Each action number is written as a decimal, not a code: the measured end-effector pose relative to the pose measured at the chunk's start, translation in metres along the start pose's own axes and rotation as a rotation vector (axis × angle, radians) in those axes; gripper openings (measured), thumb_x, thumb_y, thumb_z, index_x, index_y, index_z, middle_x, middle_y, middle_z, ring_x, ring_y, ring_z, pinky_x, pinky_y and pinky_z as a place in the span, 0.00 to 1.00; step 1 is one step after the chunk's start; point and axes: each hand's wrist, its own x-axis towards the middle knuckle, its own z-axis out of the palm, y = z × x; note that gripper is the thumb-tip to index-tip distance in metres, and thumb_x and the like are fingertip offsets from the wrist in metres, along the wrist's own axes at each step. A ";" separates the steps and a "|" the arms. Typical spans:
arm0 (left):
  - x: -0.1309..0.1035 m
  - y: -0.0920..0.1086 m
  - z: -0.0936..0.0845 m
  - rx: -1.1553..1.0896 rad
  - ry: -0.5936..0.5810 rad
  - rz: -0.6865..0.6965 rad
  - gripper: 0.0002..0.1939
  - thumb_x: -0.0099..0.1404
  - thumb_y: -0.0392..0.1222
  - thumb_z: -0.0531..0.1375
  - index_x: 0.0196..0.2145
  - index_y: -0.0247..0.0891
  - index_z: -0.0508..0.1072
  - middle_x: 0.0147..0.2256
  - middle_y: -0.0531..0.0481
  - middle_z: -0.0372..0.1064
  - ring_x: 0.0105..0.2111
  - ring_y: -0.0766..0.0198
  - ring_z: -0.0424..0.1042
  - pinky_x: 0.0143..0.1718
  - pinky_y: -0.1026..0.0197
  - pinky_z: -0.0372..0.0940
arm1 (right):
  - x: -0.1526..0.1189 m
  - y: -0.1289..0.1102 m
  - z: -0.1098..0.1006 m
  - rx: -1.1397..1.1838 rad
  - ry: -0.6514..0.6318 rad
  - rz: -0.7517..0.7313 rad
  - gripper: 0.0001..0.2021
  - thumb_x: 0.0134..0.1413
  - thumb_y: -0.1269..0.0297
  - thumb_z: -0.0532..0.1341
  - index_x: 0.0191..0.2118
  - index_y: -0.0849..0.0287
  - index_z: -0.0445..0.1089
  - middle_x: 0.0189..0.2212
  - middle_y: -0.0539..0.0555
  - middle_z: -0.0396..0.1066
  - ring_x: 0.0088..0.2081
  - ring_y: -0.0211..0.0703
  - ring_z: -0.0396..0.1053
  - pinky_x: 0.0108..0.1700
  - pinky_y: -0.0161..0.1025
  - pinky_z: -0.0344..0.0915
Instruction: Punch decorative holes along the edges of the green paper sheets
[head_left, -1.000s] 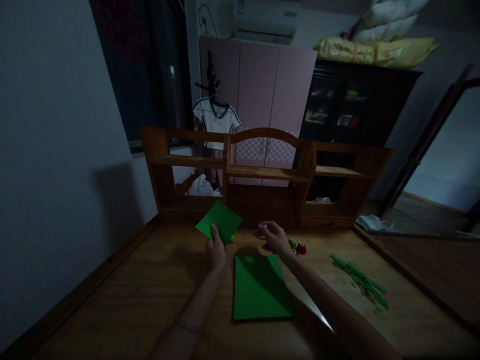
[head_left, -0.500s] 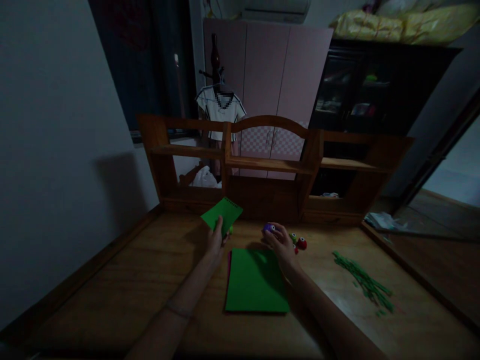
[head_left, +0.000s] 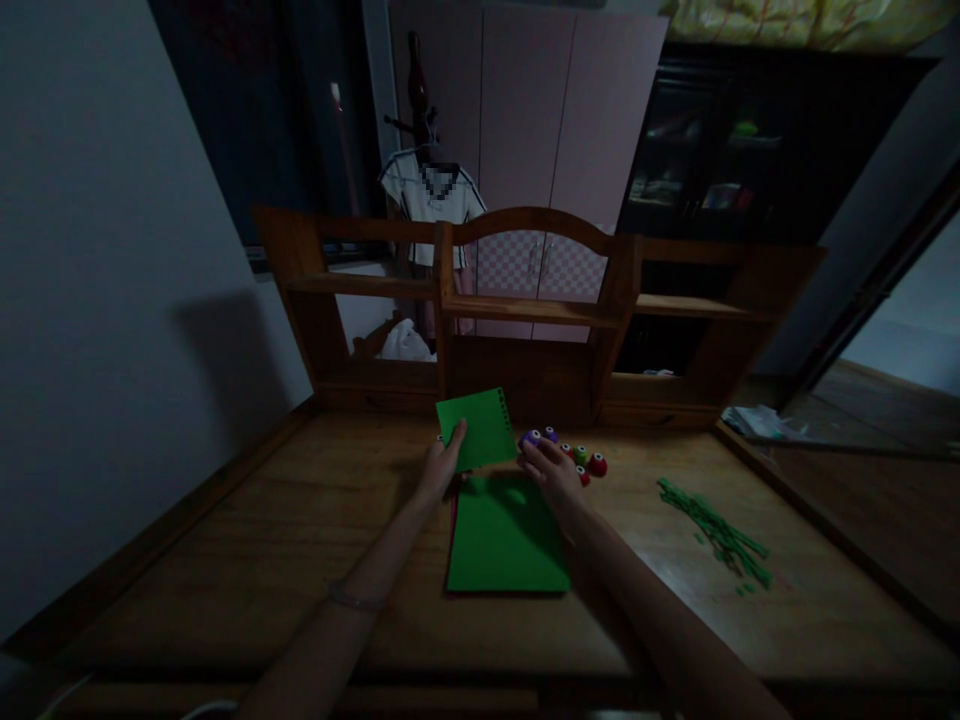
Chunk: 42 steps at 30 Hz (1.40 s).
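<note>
My left hand is closed on a small sheet of green paper, thumb on top, raised above the table. A row of dark marks runs along the paper's right edge. My right hand grips a small purple rounded piece with a white-and-black eye-like spot. It is beside the paper's right corner; whether they touch I cannot tell. Below both hands lies a larger green sheet, with a pink edge showing under its left side. Similar small pieces, such as a red one and another purple one, stand behind my right hand.
A heap of thin green strips lies on the wooden table at the right. Along the back edge stands a wooden shelf unit. A wall borders the table on the left.
My left hand has brought the small green paper to the right and turned it, so its marked edge faces my right hand. The view has tilted down slightly.
</note>
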 end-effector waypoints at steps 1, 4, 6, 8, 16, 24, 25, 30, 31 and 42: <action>-0.001 0.001 0.000 0.016 0.010 0.017 0.28 0.50 0.68 0.57 0.22 0.36 0.67 0.14 0.52 0.62 0.12 0.66 0.62 0.12 0.66 0.55 | 0.001 -0.001 -0.001 0.019 0.001 0.002 0.16 0.41 0.62 0.69 0.39 0.57 0.71 0.39 0.53 0.71 0.39 0.41 0.71 0.47 0.40 0.66; -0.001 0.000 0.000 0.051 0.030 0.058 0.28 0.50 0.69 0.57 0.20 0.37 0.66 0.14 0.52 0.62 0.13 0.65 0.63 0.12 0.65 0.56 | 0.004 -0.001 -0.003 0.058 -0.019 0.017 0.16 0.41 0.62 0.69 0.39 0.57 0.71 0.38 0.53 0.72 0.37 0.40 0.71 0.47 0.40 0.66; -0.001 -0.002 -0.001 0.064 0.035 0.077 0.29 0.50 0.69 0.56 0.20 0.37 0.66 0.14 0.52 0.63 0.13 0.65 0.63 0.12 0.65 0.57 | 0.005 -0.001 -0.005 0.054 -0.051 0.042 0.17 0.42 0.61 0.69 0.40 0.57 0.71 0.40 0.55 0.72 0.38 0.42 0.71 0.47 0.42 0.66; 0.000 -0.004 -0.001 0.083 0.036 0.088 0.29 0.50 0.69 0.55 0.20 0.37 0.66 0.14 0.52 0.63 0.13 0.65 0.63 0.13 0.65 0.57 | 0.005 0.001 -0.005 0.033 -0.077 0.069 0.17 0.42 0.60 0.68 0.41 0.56 0.71 0.42 0.55 0.71 0.40 0.43 0.71 0.48 0.44 0.66; 0.004 -0.011 0.002 0.173 -0.058 0.169 0.26 0.53 0.64 0.57 0.30 0.35 0.72 0.24 0.48 0.71 0.20 0.63 0.68 0.16 0.64 0.60 | 0.000 0.001 0.005 0.004 -0.226 0.076 0.14 0.46 0.59 0.66 0.40 0.58 0.74 0.47 0.58 0.70 0.53 0.51 0.64 0.53 0.46 0.62; 0.013 -0.017 -0.002 0.216 -0.052 0.301 0.22 0.56 0.61 0.56 0.29 0.36 0.69 0.25 0.52 0.68 0.22 0.64 0.66 0.18 0.67 0.59 | 0.004 0.001 -0.003 0.127 -0.183 0.073 0.12 0.47 0.61 0.66 0.39 0.59 0.73 0.48 0.57 0.70 0.56 0.50 0.61 0.58 0.47 0.57; 0.012 -0.016 -0.002 0.205 -0.044 0.300 0.22 0.56 0.60 0.57 0.28 0.36 0.68 0.24 0.52 0.67 0.23 0.64 0.66 0.19 0.67 0.59 | 0.004 0.000 -0.003 0.129 -0.185 0.074 0.12 0.47 0.61 0.66 0.39 0.59 0.73 0.48 0.57 0.70 0.56 0.50 0.61 0.58 0.47 0.57; 0.005 -0.007 -0.002 0.176 -0.001 0.343 0.20 0.56 0.59 0.57 0.27 0.36 0.69 0.25 0.51 0.68 0.27 0.63 0.67 0.25 0.67 0.61 | -0.001 -0.005 0.001 0.111 -0.188 0.090 0.13 0.46 0.59 0.66 0.38 0.59 0.73 0.45 0.56 0.71 0.54 0.50 0.63 0.57 0.47 0.59; 0.004 -0.006 -0.002 0.164 -0.007 0.359 0.20 0.57 0.59 0.57 0.28 0.36 0.70 0.25 0.51 0.68 0.27 0.63 0.67 0.26 0.66 0.61 | -0.002 -0.005 0.002 0.092 -0.202 0.098 0.13 0.46 0.59 0.66 0.38 0.59 0.73 0.45 0.56 0.72 0.53 0.50 0.64 0.56 0.47 0.59; 0.000 0.006 -0.002 -0.033 -0.055 0.311 0.23 0.54 0.57 0.60 0.38 0.34 0.74 0.36 0.47 0.74 0.36 0.59 0.71 0.36 0.64 0.64 | -0.005 0.002 0.008 0.032 -0.217 0.161 0.15 0.43 0.59 0.68 0.37 0.61 0.73 0.41 0.57 0.73 0.47 0.49 0.70 0.55 0.47 0.61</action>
